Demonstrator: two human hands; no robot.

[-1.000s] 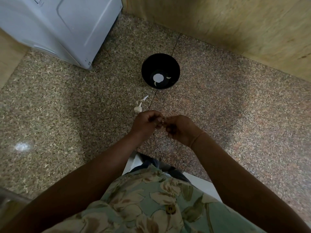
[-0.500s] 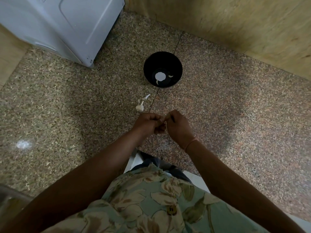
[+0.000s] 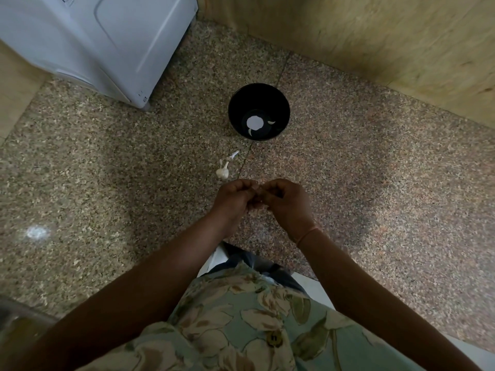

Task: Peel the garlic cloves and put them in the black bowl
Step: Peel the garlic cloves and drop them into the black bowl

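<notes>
A black bowl (image 3: 259, 101) stands on the speckled floor ahead of me, with two pale peeled cloves (image 3: 271, 122) and a white round spot in its bottom. A garlic bulb (image 3: 222, 172) lies on the floor just short of the bowl, with a strip of peel (image 3: 234, 155) beside it. My left hand (image 3: 232, 200) and my right hand (image 3: 286, 203) are pressed together below the bulb, fingertips pinched on a small garlic clove (image 3: 257, 189) that is mostly hidden between them.
A white appliance (image 3: 93, 41) stands at the upper left. A wooden panel wall (image 3: 375, 36) runs along the back and right. My floral shirt (image 3: 241, 322) fills the bottom of the view.
My hands stay joined on the clove; the right hand has turned and shifted slightly, and my view has drifted a little. The bowl and the bulb have not moved.
</notes>
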